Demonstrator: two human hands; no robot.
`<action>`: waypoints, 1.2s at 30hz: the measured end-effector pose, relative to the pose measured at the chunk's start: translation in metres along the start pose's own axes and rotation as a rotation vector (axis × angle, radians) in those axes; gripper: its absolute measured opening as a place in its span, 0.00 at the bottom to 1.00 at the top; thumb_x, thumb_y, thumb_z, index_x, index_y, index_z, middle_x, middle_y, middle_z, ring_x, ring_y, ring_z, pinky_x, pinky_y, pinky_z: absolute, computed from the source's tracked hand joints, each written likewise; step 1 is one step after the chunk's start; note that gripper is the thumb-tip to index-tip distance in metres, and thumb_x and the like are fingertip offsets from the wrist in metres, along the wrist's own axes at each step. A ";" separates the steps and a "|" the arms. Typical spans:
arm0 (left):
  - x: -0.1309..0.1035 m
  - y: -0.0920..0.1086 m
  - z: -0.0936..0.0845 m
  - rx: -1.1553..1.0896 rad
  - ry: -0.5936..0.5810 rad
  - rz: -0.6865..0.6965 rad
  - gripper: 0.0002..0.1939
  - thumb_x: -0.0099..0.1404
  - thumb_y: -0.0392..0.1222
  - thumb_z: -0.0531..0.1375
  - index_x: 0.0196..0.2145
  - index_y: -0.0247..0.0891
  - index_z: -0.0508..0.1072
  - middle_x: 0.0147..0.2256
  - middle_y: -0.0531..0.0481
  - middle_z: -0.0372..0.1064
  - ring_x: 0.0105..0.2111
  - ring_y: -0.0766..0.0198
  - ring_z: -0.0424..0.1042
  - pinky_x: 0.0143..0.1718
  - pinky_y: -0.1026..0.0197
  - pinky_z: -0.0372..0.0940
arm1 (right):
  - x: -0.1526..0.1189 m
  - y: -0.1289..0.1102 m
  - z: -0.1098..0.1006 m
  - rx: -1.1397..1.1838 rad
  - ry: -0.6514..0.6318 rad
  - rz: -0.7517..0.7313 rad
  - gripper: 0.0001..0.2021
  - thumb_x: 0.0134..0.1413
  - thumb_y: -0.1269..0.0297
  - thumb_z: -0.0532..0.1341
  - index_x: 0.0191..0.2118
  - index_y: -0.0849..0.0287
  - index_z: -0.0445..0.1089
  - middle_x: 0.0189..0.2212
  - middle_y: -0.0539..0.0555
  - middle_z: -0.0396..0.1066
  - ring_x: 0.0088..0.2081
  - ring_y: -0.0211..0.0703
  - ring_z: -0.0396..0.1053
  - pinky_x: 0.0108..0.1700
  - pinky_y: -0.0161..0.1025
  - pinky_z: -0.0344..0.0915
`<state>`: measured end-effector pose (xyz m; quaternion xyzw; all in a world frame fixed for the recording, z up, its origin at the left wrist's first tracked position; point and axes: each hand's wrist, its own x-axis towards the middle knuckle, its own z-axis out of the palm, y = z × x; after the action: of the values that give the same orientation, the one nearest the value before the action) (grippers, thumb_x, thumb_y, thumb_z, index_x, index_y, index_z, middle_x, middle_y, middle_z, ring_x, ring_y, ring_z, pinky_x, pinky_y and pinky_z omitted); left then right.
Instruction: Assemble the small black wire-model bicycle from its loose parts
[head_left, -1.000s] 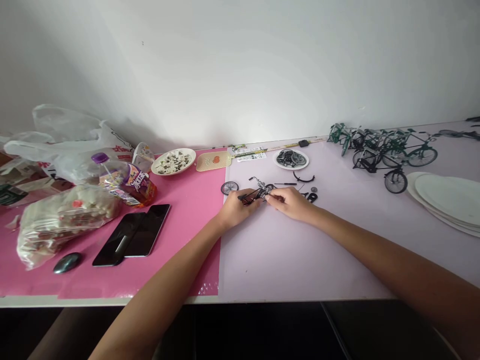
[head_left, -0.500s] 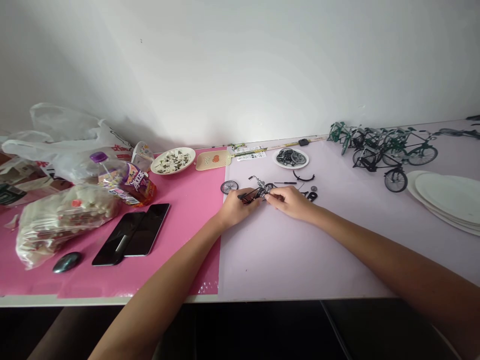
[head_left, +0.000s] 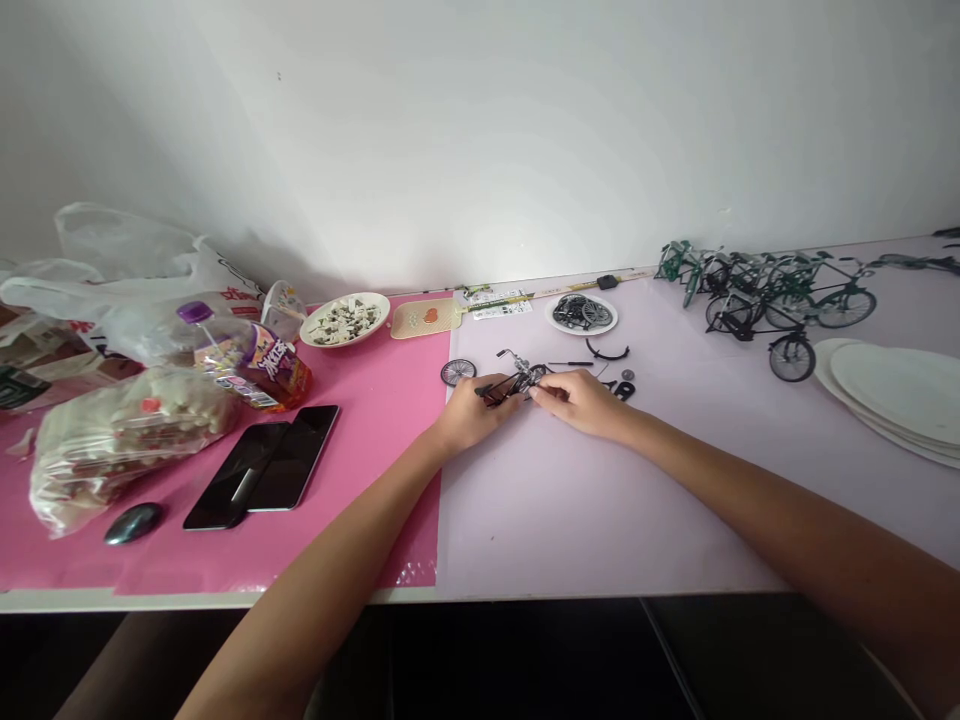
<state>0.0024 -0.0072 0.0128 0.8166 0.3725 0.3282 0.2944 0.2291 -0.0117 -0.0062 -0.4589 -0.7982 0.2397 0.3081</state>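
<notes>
Two hands are seen from the head camera, with a small bike (head_left: pixel 521 367) held between them, low over the pale half of a desk (head_left: pixel 585 530). The frame is gripped by the left hand (head_left: pixel 472 412); the bike is pinched by the right hand's (head_left: pixel 581 402) fingertips, though the exact part is too small to make out. Almost nothing has been changed in the past second, which suggests fine work at one spot. A loose wheel (head_left: pixel 458 373) is left beside the left hand. Behind, parts are heaped on a plate (head_left: pixel 550 322); bikes (head_left: pixel 846 305) are lined up at right. Two phones (head_left: pixel 294 455) and a bottle (head_left: pixel 262 372) are spread over pink covering (head_left: pixel 375 450), and the desk is backed by a plain white wall (head_left: pixel 525 150).
</notes>
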 end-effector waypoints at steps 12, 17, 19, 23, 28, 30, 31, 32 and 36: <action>0.000 0.001 -0.001 -0.003 -0.001 0.009 0.21 0.68 0.50 0.59 0.24 0.39 0.55 0.24 0.57 0.50 0.26 0.67 0.48 0.29 0.62 0.50 | -0.001 -0.004 -0.001 0.020 -0.004 0.022 0.19 0.65 0.54 0.58 0.24 0.56 0.64 0.20 0.48 0.64 0.25 0.40 0.60 0.30 0.39 0.52; 0.001 0.002 -0.001 0.009 -0.003 0.008 0.21 0.68 0.50 0.59 0.23 0.39 0.55 0.24 0.57 0.51 0.26 0.68 0.48 0.29 0.62 0.50 | -0.001 -0.004 -0.001 0.023 -0.001 0.013 0.20 0.65 0.53 0.58 0.24 0.56 0.62 0.20 0.48 0.63 0.24 0.40 0.59 0.30 0.39 0.52; 0.000 0.001 -0.001 0.004 -0.006 0.002 0.21 0.68 0.50 0.59 0.24 0.39 0.56 0.24 0.57 0.51 0.26 0.68 0.48 0.29 0.62 0.50 | -0.001 -0.004 -0.001 0.026 -0.002 0.010 0.20 0.65 0.53 0.58 0.23 0.56 0.61 0.20 0.48 0.62 0.24 0.40 0.59 0.30 0.39 0.51; 0.000 0.000 -0.001 -0.011 -0.006 -0.004 0.21 0.68 0.49 0.59 0.24 0.38 0.56 0.24 0.57 0.52 0.27 0.69 0.48 0.29 0.62 0.49 | -0.001 -0.004 -0.001 0.022 -0.007 0.017 0.18 0.65 0.55 0.58 0.24 0.56 0.62 0.20 0.48 0.63 0.25 0.40 0.59 0.30 0.39 0.51; 0.000 -0.001 0.000 -0.006 -0.010 0.000 0.21 0.68 0.49 0.59 0.24 0.38 0.55 0.24 0.58 0.51 0.26 0.69 0.47 0.30 0.62 0.50 | 0.000 -0.004 -0.001 0.014 -0.008 0.019 0.18 0.64 0.55 0.58 0.23 0.56 0.62 0.20 0.48 0.62 0.25 0.40 0.59 0.30 0.39 0.51; 0.000 -0.001 0.000 -0.005 -0.008 0.007 0.21 0.68 0.49 0.59 0.24 0.38 0.55 0.24 0.58 0.51 0.26 0.69 0.47 0.30 0.62 0.50 | -0.001 -0.004 -0.001 0.016 -0.010 0.018 0.18 0.64 0.56 0.58 0.23 0.56 0.62 0.20 0.48 0.62 0.25 0.40 0.59 0.30 0.39 0.51; 0.000 0.000 -0.001 -0.005 -0.008 0.010 0.21 0.69 0.49 0.59 0.24 0.38 0.55 0.24 0.58 0.51 0.26 0.69 0.47 0.30 0.62 0.50 | -0.001 -0.004 -0.001 0.017 -0.010 0.018 0.18 0.64 0.56 0.58 0.24 0.56 0.62 0.20 0.48 0.62 0.25 0.40 0.59 0.30 0.39 0.51; 0.000 0.000 -0.001 -0.005 -0.009 0.013 0.21 0.69 0.49 0.59 0.24 0.38 0.55 0.24 0.58 0.51 0.26 0.68 0.48 0.30 0.62 0.50 | -0.001 -0.004 -0.001 0.016 -0.010 0.018 0.18 0.64 0.56 0.58 0.24 0.56 0.62 0.20 0.48 0.62 0.25 0.40 0.59 0.30 0.39 0.51; 0.001 0.000 -0.001 -0.006 -0.014 0.011 0.21 0.69 0.49 0.59 0.24 0.38 0.56 0.23 0.57 0.50 0.26 0.68 0.48 0.29 0.62 0.49 | -0.001 -0.005 -0.001 0.014 -0.010 0.019 0.18 0.64 0.56 0.58 0.23 0.56 0.62 0.20 0.48 0.62 0.24 0.40 0.58 0.30 0.39 0.51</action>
<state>0.0020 -0.0064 0.0133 0.8200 0.3649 0.3253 0.2977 0.2276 -0.0142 -0.0021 -0.4633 -0.7935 0.2503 0.3050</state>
